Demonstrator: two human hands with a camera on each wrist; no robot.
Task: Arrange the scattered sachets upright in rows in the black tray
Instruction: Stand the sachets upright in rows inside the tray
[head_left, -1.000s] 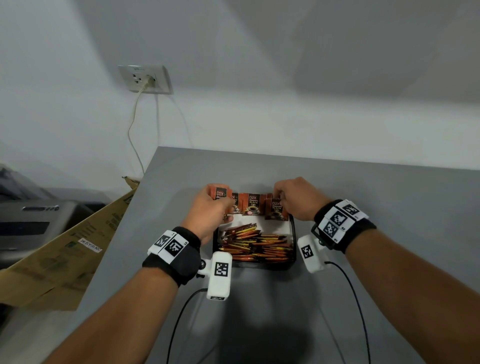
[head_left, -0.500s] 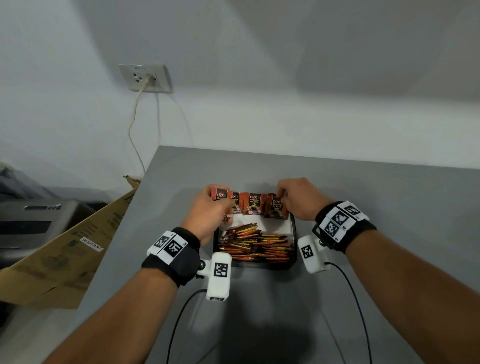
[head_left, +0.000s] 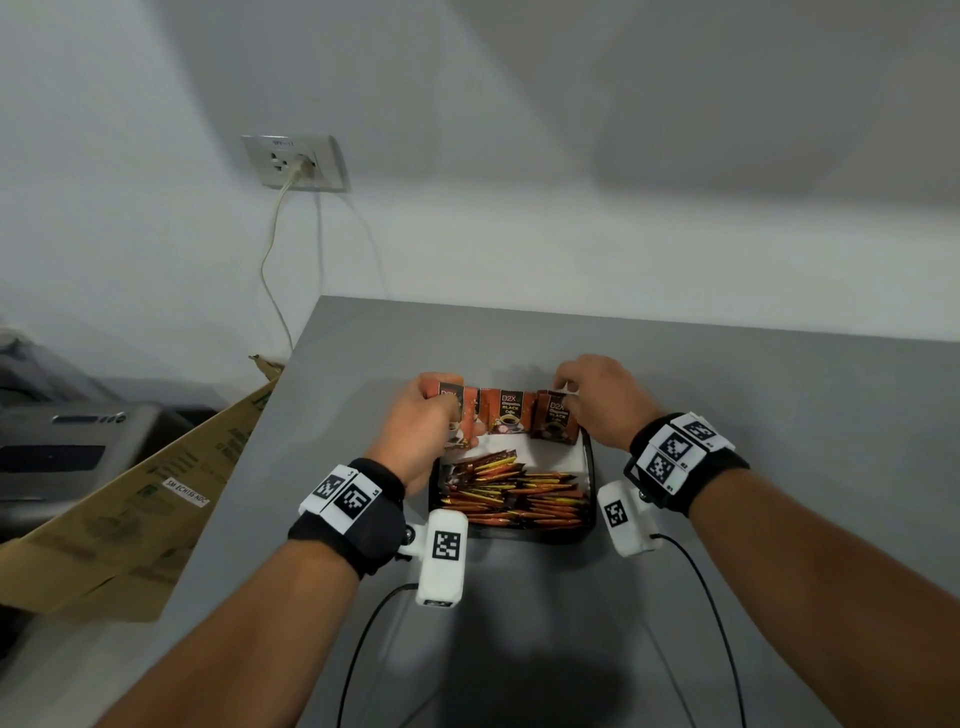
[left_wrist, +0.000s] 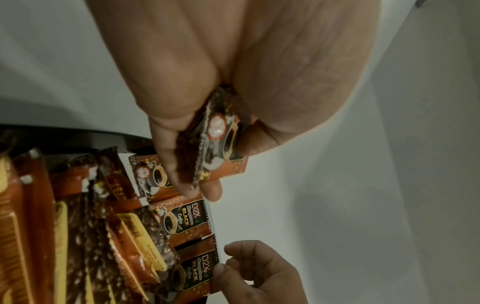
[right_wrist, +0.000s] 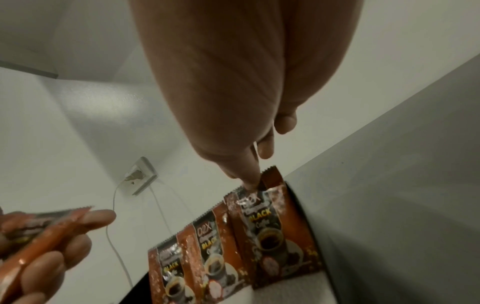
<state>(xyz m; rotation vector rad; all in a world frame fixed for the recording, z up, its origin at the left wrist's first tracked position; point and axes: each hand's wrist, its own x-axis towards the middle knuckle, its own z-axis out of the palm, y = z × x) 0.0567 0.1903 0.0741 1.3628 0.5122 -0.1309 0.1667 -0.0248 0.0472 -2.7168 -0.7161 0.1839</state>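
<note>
The black tray (head_left: 588, 470) sits on the grey table between my hands. A row of orange coffee sachets (head_left: 506, 418) stands upright along its far side, and several more sachets (head_left: 511, 493) lie in a heap in its near half. My left hand (head_left: 423, 415) grips a small bunch of sachets (left_wrist: 218, 144) at the row's left end. My right hand (head_left: 589, 397) pinches the top edge of the rightmost standing sachet (right_wrist: 272, 226) between thumb and fingertips (right_wrist: 250, 181).
A flattened cardboard box (head_left: 130, 504) leans off the table's left edge beside a grey machine (head_left: 67, 447). A wall socket (head_left: 296, 163) with a plugged cord is on the wall behind. Cables (head_left: 363, 649) from the wrist cameras trail over the near table.
Both hands stay at the far row. My right hand has shifted slightly on the rightmost sachet; the left keeps its bunch at the left end.
</note>
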